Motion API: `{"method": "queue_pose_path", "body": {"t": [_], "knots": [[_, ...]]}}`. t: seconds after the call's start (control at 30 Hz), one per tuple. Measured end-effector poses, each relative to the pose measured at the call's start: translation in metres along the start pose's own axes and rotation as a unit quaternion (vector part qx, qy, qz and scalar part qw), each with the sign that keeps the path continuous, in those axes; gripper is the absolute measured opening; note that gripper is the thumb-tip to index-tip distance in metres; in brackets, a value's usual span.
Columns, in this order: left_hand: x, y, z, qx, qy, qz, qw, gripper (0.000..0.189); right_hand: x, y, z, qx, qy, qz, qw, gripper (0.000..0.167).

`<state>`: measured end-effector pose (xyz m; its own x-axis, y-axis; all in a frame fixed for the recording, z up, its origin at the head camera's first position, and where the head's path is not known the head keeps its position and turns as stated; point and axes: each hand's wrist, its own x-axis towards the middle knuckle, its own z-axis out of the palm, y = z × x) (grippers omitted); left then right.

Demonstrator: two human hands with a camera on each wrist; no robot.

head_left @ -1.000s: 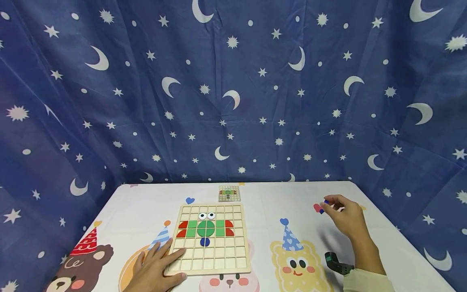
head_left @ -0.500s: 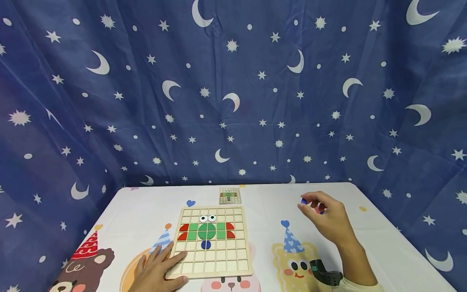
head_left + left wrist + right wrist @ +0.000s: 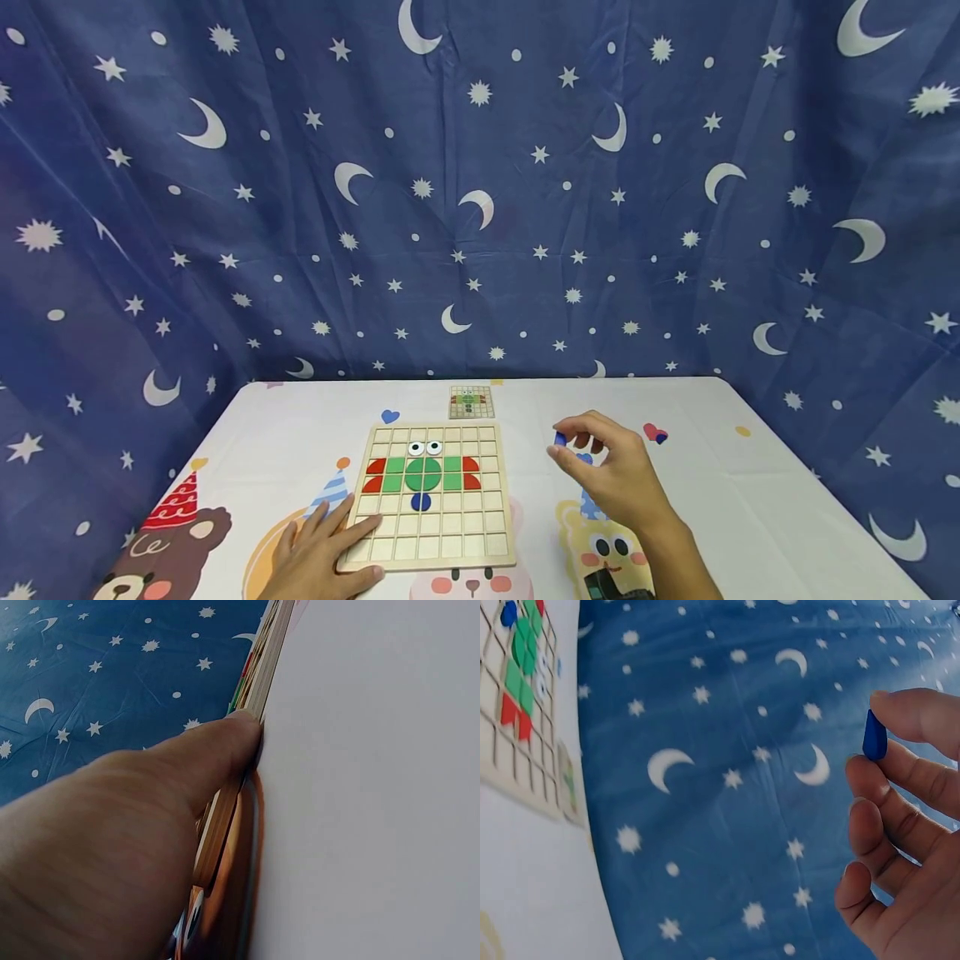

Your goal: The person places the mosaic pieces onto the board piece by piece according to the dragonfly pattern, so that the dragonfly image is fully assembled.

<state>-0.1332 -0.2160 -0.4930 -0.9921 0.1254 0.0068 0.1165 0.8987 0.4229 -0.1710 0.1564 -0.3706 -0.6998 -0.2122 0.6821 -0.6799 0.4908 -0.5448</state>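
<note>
A wooden grid board (image 3: 427, 542) lies on the table with a figure of green, red and blue pieces and two white eyes. My left hand (image 3: 318, 554) rests flat at its near left corner, thumb against the board's edge (image 3: 259, 675). My right hand (image 3: 611, 475) hovers above the table to the right of the board and pinches a small blue piece (image 3: 559, 438) (image 3: 874, 736) between thumb and forefinger.
A small pattern card (image 3: 471, 402) lies beyond the board. A red and a blue piece (image 3: 656, 433) lie on the table at the right. The tablecloth (image 3: 750, 500) bears cartoon animals; a starry blue curtain (image 3: 480, 192) hangs behind.
My right hand has moved left from the loose pieces at the right towards the board, with the blue piece pinched. The left hand has stayed put.
</note>
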Motion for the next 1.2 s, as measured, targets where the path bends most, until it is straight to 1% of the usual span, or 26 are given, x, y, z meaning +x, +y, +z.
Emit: {"method": "queue_pose_path", "body": {"t": [0.2,0.27,0.47,0.7,0.87,1.0,1.2], "knots": [[-0.002,0.0,0.0,-0.003,0.007,0.006,1.0,0.074,-0.002,-0.01,0.03,0.038,-0.018,-0.014,0.999,0.028],[-0.002,0.0,0.0,-0.003,0.008,0.006,0.9999,0.074,-0.003,-0.012,0.041,0.048,-0.033,-0.006,0.9983,0.026],[-0.002,0.0,0.0,-0.007,0.016,0.006,0.9998,0.074,-0.005,-0.018,0.074,0.071,-0.087,0.046,0.9927,0.018],[-0.002,0.001,0.001,-0.007,0.024,0.013,0.9996,0.072,-0.009,-0.018,0.107,0.099,-0.106,0.046,0.9883,0.019],[-0.002,0.0,0.0,-0.004,0.017,0.006,0.9998,0.074,-0.014,-0.015,0.129,0.107,-0.127,0.078,0.9831,0.015],[-0.002,0.0,-0.001,-0.001,0.009,0.001,1.0,0.074,-0.02,-0.01,0.144,0.109,-0.143,0.093,0.9793,0.015],[-0.001,0.0,0.0,-0.001,0.014,0.008,0.9999,0.072,-0.029,-0.004,0.161,0.092,-0.175,0.12,0.9729,0.014]]}}
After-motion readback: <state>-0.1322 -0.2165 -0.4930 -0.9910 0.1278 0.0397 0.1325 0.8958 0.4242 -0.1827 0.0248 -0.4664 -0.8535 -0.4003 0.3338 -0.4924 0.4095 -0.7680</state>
